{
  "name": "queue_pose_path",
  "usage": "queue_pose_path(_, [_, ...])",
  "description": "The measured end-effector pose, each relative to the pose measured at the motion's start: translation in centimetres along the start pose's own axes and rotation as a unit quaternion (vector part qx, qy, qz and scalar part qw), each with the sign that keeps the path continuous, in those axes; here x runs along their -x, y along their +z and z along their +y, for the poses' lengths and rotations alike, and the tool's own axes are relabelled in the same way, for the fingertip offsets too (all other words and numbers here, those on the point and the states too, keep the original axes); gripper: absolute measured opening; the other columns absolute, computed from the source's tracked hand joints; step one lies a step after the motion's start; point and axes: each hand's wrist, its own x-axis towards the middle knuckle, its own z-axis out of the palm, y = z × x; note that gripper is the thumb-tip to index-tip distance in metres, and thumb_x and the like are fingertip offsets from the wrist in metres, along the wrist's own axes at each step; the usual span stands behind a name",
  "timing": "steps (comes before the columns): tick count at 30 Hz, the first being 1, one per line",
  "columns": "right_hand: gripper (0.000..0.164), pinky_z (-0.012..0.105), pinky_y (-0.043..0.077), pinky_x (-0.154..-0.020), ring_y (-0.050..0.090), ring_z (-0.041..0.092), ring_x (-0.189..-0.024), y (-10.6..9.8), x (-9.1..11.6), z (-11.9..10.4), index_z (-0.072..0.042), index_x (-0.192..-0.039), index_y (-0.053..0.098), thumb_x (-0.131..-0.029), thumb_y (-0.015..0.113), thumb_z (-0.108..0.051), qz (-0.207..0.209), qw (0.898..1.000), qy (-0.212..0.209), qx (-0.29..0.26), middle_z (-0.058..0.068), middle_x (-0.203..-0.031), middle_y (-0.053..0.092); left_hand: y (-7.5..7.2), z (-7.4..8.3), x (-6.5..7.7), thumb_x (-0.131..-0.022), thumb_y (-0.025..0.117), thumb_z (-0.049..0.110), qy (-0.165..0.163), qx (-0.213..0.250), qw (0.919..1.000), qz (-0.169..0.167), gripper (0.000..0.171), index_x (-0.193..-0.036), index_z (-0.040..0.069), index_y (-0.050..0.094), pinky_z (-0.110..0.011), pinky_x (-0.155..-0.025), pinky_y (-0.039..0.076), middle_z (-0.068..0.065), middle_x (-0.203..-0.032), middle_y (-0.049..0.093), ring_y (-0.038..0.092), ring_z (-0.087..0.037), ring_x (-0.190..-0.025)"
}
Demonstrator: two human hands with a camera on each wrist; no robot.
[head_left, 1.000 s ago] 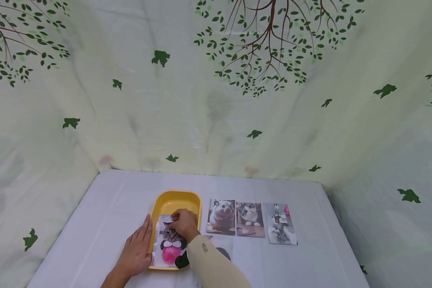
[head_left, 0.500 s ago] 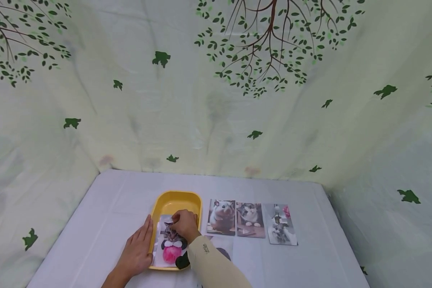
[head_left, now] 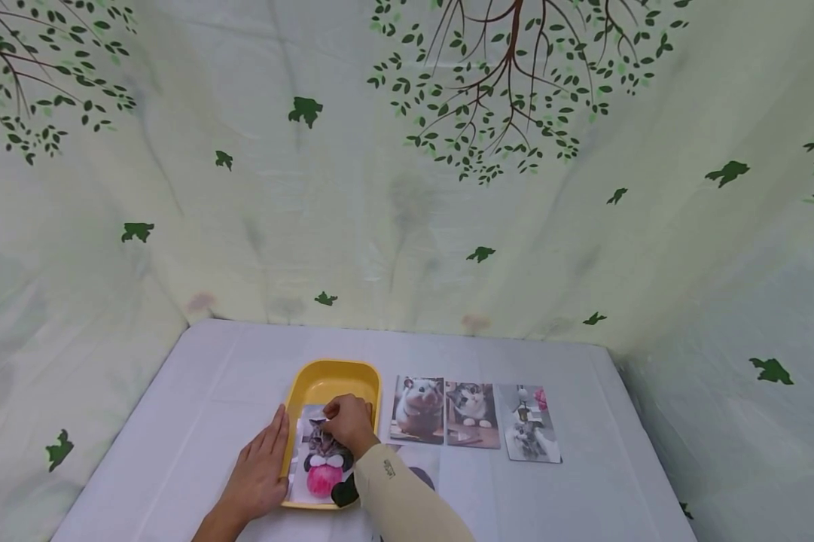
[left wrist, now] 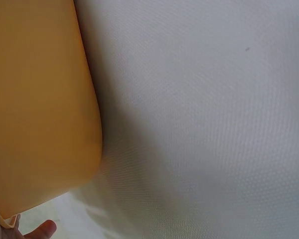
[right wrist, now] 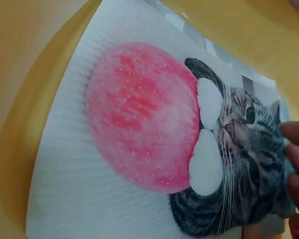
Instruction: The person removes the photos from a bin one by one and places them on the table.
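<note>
A yellow tray [head_left: 320, 390] stands on the table, and a photo card [head_left: 324, 482] of a tabby kitten with a pink ball lies in its near part. My right hand [head_left: 349, 423] pinches the card's far edge between thumb and fingers. In the right wrist view those fingers [right wrist: 296, 172] are at the edge above the kitten's head, and the card slants over the yellow tray floor [right wrist: 226, 25]. Along the tray's left side lies my left hand [head_left: 259, 468], its fingers straight against the wall. The left wrist view shows mostly the tray's outer wall [left wrist: 40, 109].
Right of the tray, a hamster card [head_left: 417, 409], a cat card [head_left: 472, 414] and a grey card with a pink patch [head_left: 532, 433] form a row. Below them a pale card [head_left: 422, 461] is partly hidden by my right sleeve [head_left: 407, 489]. A leaf-patterned curtain [head_left: 407, 226] surrounds the table.
</note>
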Motion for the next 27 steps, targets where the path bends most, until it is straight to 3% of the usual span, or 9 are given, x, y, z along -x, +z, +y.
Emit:
queue_pose_path(5, [0.011,0.034,0.040,-0.092,0.052,0.005,-0.074,-0.3,0.1,-0.3,-0.014,-0.082,0.075,-0.074,0.082,-0.014,-0.004,0.997,0.008,-0.075,-0.012,-0.065,0.059,-0.1,0.0,0.0,-0.073,0.060,0.012,0.001,0.001,1.0000,-0.006,0.088,-0.148,-0.008,0.020,-0.063,-0.099,0.034,-0.018,-0.157,0.013,0.034,-0.042,-0.132])
queue_pose_path(8, [0.012,0.025,0.050,-0.079,0.055,0.005,-0.068,-0.7,0.0,-0.4,-0.009,-0.085,0.074,-0.075,0.080,-0.007,-0.022,0.991,0.001,-0.132,-0.008,-0.066,0.062,-0.1,0.0,0.0,-0.072,0.060,0.012,0.000,-0.002,1.0000,-0.004,0.088,-0.148,-0.008,0.020,-0.063,-0.099,0.034,-0.018,-0.157,0.012,0.033,-0.042,-0.132])
queue_pose_path(11, [0.012,0.022,0.053,-0.066,0.057,0.006,-0.062,-1.1,0.1,-0.6,-0.004,-0.086,0.074,-0.076,0.077,0.000,-0.040,0.985,-0.007,-0.168,-0.005,-0.067,0.063,0.0,0.1,0.0,-0.072,0.060,0.012,0.002,-0.004,1.0000,0.002,0.087,-0.147,-0.008,0.020,-0.063,-0.099,0.034,-0.018,-0.157,0.013,0.034,-0.042,-0.132])
queue_pose_path(14, [0.012,0.020,0.053,-0.064,0.058,0.005,-0.062,-1.4,0.1,-0.8,-0.002,-0.086,0.074,-0.076,0.076,0.003,-0.050,0.984,-0.021,-0.171,-0.004,-0.068,0.064,0.0,0.1,0.0,-0.072,0.061,0.012,0.003,-0.003,1.0000,0.005,0.088,-0.147,-0.009,0.021,-0.063,-0.099,0.034,-0.019,-0.157,0.013,0.034,-0.043,-0.132])
queue_pose_path(23, [0.012,0.019,0.050,-0.059,0.055,0.005,-0.062,-2.3,0.1,-0.9,-0.009,-0.079,0.076,-0.072,0.080,0.000,-0.101,0.988,-0.034,-0.114,-0.006,-0.067,0.063,0.0,0.1,-0.1,-0.072,0.061,0.012,-0.004,0.001,0.9999,-0.010,0.089,-0.148,-0.008,0.019,-0.065,-0.099,0.033,-0.017,-0.158,0.011,0.033,-0.044,-0.132])
queue_pose_path(27, [0.009,0.021,0.052,-0.061,0.059,0.007,-0.062,-2.8,-0.2,-0.8,-0.010,-0.076,0.077,-0.071,0.082,-0.005,-0.114,0.984,-0.018,-0.135,-0.006,-0.067,0.067,0.1,0.0,-0.1,-0.072,0.060,0.011,0.000,0.002,1.0000,-0.006,0.089,-0.148,-0.008,0.018,-0.065,-0.098,0.033,-0.017,-0.158,0.010,0.033,-0.044,-0.132])
